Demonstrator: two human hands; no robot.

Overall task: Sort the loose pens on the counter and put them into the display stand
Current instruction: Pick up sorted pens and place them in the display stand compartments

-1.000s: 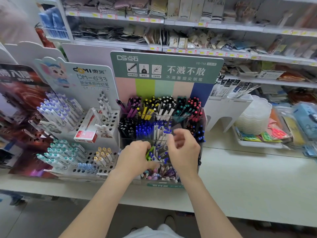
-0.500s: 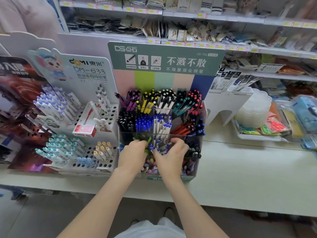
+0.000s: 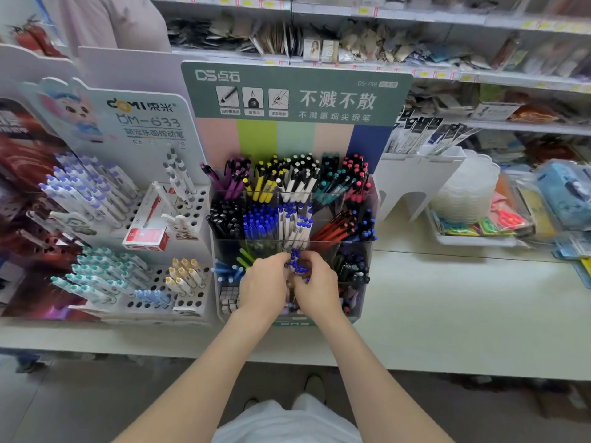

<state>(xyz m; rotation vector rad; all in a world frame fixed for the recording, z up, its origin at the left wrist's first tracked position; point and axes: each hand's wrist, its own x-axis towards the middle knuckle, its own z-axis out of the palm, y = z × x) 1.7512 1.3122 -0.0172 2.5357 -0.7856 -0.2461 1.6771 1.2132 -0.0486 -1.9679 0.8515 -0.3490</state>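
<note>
Dropped and drawn together since a second ago: right hand (image 3: 315, 284), then lifted above the middle rows, now down against left hand (image 3: 263, 282) in the third row from the back. Between them, blue-capped pens (image 3: 299, 265), upright in a middle compartment of the display stand (image 3: 359, 310), just in front of the row of black, blue, white and red pens. Right fingers curled round that bunch, clamped on it. Left fingers bent toward the same bunch but tucked behind the back of the hand; cannot tell whether gripping or only steadying.

Step in hand, by the look of it: squaring up a bunch and seating it in its compartment, not fetching more. Next move, most likely: push the bunch down level with its neighbours, let go without tipping the green and light-blue pens just left of it — then back to the counter (image 3: 447, 314) for strays.

Hard to say whether any loose pens remain; none made out from here. Front row of the stand mostly covered by the wrists. Just left of the stand, white pen rack (image 3: 192, 215) with red box (image 3: 145, 238); well to the right, tray (image 3: 473, 240); behind, shelves (image 3: 415, 17) — goods too blurred to name.
</note>
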